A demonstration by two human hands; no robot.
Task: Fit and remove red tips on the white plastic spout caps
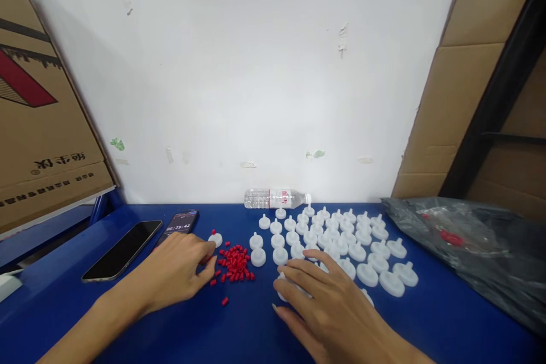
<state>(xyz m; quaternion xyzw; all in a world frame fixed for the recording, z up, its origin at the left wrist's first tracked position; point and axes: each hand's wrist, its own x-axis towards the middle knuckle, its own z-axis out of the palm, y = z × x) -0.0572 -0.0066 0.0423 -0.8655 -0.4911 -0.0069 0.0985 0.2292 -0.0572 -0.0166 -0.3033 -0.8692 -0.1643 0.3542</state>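
My left hand (pixel 181 267) is at the left edge of a pile of small red caps (pixel 236 261). Its fingers are curled, thumb and forefinger close together, and whatever lies between their tips is hidden. Just beyond the fingertips stands a white disc-shaped piece with a spout (pixel 216 240), a red cap on its tip. My right hand (pixel 319 290) is spread low over the near side of a group of white spouted pieces (pixel 336 239). Its fingers partly cover one white piece (pixel 281 294), and thumb and forefinger are apart.
Two phones lie at the left, one dark (pixel 123 251) and one showing a timer (pixel 181 223). A water bottle (pixel 277 198) lies against the white wall. A grey plastic bag (pixel 469 256) covers the right side. Cardboard (pixel 46 114) stands at the left.
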